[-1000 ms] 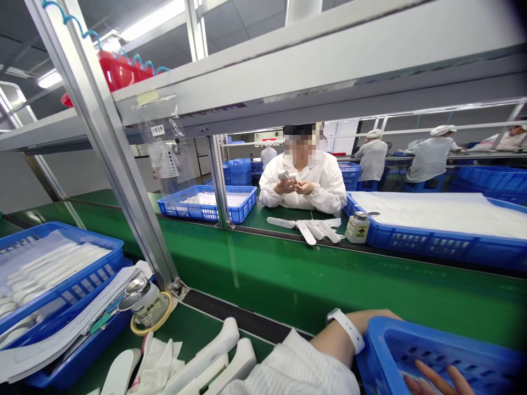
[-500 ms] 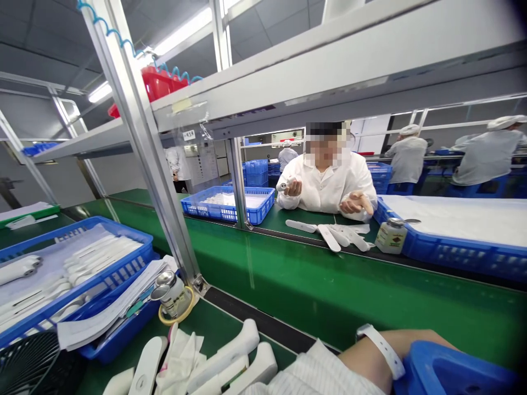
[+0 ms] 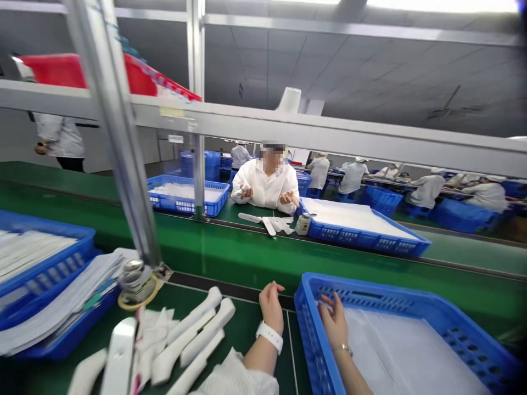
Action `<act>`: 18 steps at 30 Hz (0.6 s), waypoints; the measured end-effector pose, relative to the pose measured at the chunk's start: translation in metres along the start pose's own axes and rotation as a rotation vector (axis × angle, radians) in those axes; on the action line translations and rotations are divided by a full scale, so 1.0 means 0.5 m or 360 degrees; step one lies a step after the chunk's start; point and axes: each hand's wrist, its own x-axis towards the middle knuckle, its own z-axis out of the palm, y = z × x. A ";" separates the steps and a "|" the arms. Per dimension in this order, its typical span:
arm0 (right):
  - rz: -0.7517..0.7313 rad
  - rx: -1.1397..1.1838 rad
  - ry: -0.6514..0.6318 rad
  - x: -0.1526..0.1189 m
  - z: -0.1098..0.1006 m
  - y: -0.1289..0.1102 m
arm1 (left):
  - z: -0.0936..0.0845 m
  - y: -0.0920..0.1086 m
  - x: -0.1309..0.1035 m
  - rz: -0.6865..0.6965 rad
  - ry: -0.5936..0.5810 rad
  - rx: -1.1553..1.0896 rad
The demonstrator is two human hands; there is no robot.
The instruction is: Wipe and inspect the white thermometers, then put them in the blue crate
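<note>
The blue basket (image 3: 411, 299) sits at the near right, angled, with a white liner (image 3: 415, 351) on its floor. The right hand (image 3: 334, 323) is over the basket's left side, its fingers (image 3: 338, 303) just inside the far left corner; contact with the wall cannot be told. These fingers are spread and slightly bent, with nothing seen in hold. The right forearm rises from the near edge of view, leaning left, with a bracelet (image 3: 344, 348) at the wrist.

The left hand (image 3: 270, 307) is raised above the green surface (image 3: 247, 323), left of the basket and apart from it. Its fingers are bent and drawn close together, pointing far and slightly right; whether they grip anything small cannot be told. The left forearm comes up from the near edge and carries a white band (image 3: 269, 336).

White parts (image 3: 208, 332) lie left of the left hand, side by side and apart from its fingers. A pale cloth (image 3: 154, 329) lies among them. Farther left stands a bottle (image 3: 135, 282) within a yellow ring (image 3: 153, 299). At the far side sits a co-worker (image 3: 263, 184) in a white coat.
</note>
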 end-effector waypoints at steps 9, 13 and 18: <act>-0.0277 -0.0676 -0.0201 -0.054 -0.119 -0.102 | -0.280 0.087 -0.214 0.0393 -0.0054 0.0306; -0.0422 -0.1098 -0.0180 -0.109 -0.308 -0.108 | -0.318 0.096 -0.232 0.0412 -0.0157 0.0409; -0.0081 -0.1550 0.0027 -0.201 -0.575 -0.037 | -0.302 0.093 -0.270 0.0423 -0.0406 0.0496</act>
